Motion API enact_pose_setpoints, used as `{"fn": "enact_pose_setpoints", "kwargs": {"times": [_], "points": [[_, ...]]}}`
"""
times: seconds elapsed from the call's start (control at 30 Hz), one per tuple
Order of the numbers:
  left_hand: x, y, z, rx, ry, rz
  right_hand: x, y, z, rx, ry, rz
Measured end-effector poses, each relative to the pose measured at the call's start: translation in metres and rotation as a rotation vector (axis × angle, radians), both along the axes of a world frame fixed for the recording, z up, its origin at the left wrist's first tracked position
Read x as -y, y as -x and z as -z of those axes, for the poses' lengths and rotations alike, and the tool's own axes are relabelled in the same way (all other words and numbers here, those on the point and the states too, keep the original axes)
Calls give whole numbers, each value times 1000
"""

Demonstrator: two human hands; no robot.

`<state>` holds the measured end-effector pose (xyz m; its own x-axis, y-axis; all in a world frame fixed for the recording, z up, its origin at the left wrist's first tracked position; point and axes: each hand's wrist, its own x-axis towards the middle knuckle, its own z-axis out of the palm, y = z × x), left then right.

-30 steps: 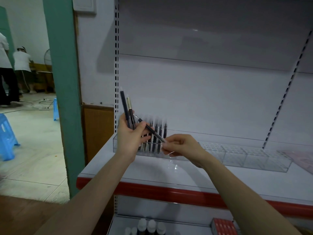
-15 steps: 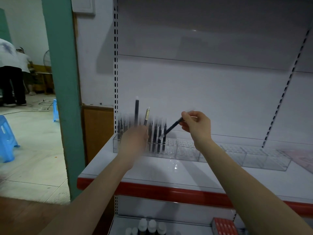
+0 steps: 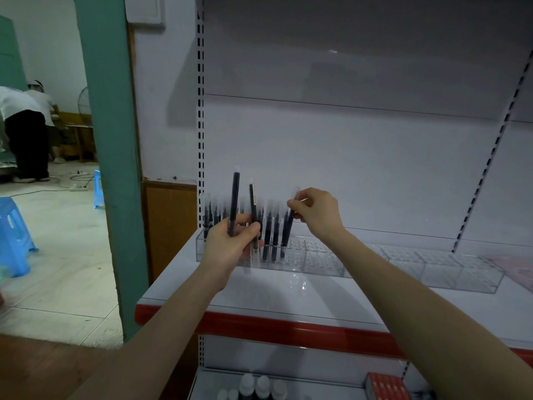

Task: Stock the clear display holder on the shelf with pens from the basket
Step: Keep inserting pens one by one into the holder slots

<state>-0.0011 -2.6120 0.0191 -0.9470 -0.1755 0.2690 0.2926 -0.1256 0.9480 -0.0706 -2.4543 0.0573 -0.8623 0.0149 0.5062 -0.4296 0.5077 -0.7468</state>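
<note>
A long clear display holder (image 3: 360, 262) lies along the white shelf (image 3: 288, 295). Its left end holds several dark pens (image 3: 271, 235) standing upright with clear caps. My left hand (image 3: 230, 241) is in front of that end, shut on two dark pens (image 3: 234, 203) that point up. My right hand (image 3: 315, 210) pinches the top of one dark pen (image 3: 288, 229), held nearly upright with its lower end at the holder beside the standing pens. The basket is out of view.
The shelf has a red front edge (image 3: 288, 330); the right part of the holder has no pens. White-capped bottles (image 3: 261, 385) and a red box (image 3: 385, 385) sit on the lower shelf. A green pillar (image 3: 106, 140) stands left, a blue stool (image 3: 13, 235) and people beyond.
My right hand took one pen from the left hand's bunch, lifted it, turned it upright and brought it down to the holder. The left hand moved slightly right, keeping two pens.
</note>
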Motion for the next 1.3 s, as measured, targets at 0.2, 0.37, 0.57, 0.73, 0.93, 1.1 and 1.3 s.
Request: {"fn": "enact_pose_setpoints", "kwargs": {"times": [0.2,0.37,0.57,0.73,0.93,1.1,1.3], "points": [[2,1,1,2,5,5,6,7,8,71,-115,6],[4,2,2,18,12,3,7,7,19,107,-206,13],[4,6,4,22,-8,-3,2,-3,20,76,-130,89],[-3,9,2,-7,-54,0,3,-33,32,12,117,-101],[-14,7,0,-21,-74,-4,1,-51,50,232,159,-399],[-12,5,-5,-72,-250,-49,-11,-52,49,303,219,-377],[-10,2,-3,-23,-255,-14,-29,-45,39,483,649,-417]]}}
